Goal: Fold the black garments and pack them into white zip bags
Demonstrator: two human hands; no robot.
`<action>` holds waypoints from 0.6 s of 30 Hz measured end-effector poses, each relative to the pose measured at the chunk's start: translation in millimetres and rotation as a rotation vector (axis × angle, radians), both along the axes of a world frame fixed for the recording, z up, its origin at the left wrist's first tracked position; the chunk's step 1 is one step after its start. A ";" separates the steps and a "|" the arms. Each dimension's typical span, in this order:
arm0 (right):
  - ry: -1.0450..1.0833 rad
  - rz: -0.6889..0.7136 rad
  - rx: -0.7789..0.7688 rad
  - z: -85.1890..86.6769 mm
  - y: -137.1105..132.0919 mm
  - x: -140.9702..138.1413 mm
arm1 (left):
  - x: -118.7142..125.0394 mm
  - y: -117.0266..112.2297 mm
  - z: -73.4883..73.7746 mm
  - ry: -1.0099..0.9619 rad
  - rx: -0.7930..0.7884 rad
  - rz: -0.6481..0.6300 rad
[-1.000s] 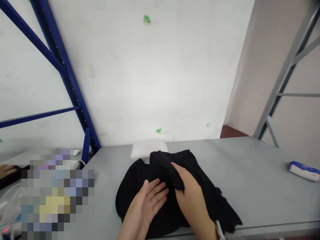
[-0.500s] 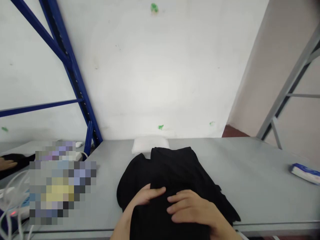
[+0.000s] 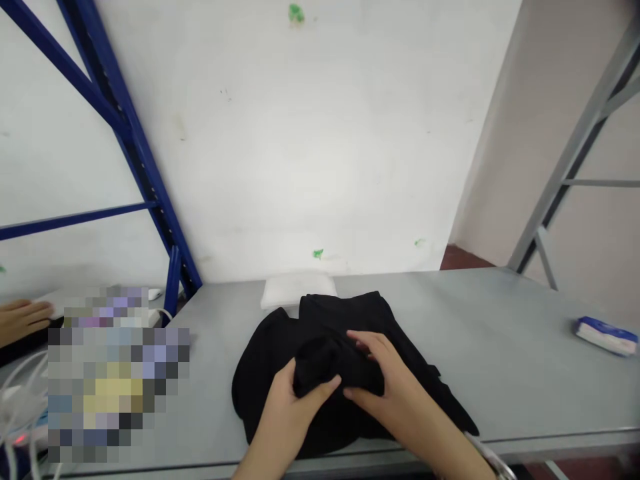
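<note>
A black garment (image 3: 400, 347) lies crumpled on the grey table (image 3: 500, 360), near its front edge. My left hand (image 3: 290, 413) grips a bunched fold of the black cloth from the left, thumb on top. From the right, my right hand (image 3: 390, 387) clasps the same fold, fingers curled over it. Both hands meet at the middle of the garment.
A white folded cloth (image 3: 297, 291) lies behind the garment by the wall. A blue and white packet (image 3: 605, 335) sits at the table's right. Blue shelving (image 3: 150, 187) stands at the left, grey shelving (image 3: 565, 173) at the right. Another person's hand (image 3: 23, 319) shows at the far left.
Half a second ago both hands lay flat on the garment near the table's front edge. Now they have moved forward and gathered a fold of it between them.
</note>
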State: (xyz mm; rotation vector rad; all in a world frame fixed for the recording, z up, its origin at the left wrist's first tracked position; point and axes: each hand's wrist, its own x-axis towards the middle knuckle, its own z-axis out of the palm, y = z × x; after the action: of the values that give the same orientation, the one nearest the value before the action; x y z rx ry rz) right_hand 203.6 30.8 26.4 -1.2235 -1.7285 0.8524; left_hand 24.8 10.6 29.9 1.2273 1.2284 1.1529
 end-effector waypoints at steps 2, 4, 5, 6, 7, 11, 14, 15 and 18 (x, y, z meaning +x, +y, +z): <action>-0.050 0.182 -0.049 13.2 3.7 6.4 | 3.2 2.2 11.2 0.126 0.077 -0.095; -0.067 0.415 -0.150 29.8 14.8 12.6 | 2.1 11.5 24.0 0.237 0.152 -0.227; -0.065 0.507 -0.181 37.2 23.9 15.3 | -0.6 20.4 29.7 0.324 0.196 -0.265; -0.054 0.556 -0.192 42.7 35.2 17.8 | -4.7 32.6 34.2 0.422 0.234 -0.278; -0.032 0.562 -0.199 45.7 48.2 20.0 | -10.1 47.9 37.0 0.557 0.267 -0.273; 0.182 0.444 -0.454 31.4 98.3 27.1 | -39.1 121.6 27.9 0.773 0.313 -0.108; 0.295 0.398 -0.643 8.7 113.6 27.5 | -57.7 160.4 6.4 0.895 0.316 -0.059; 0.302 0.407 -0.673 2.3 113.8 26.5 | -61.9 167.4 -1.0 0.926 0.313 -0.050; 0.294 0.424 -0.695 -9.5 107.4 22.2 | -69.9 175.9 -16.6 0.990 0.303 0.000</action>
State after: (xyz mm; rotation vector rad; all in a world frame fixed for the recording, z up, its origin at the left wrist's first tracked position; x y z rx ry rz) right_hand 225.9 138.3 16.8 -1.0742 -1.5070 1.8999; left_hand -45.1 186.5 13.4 2.1606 1.7835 0.7239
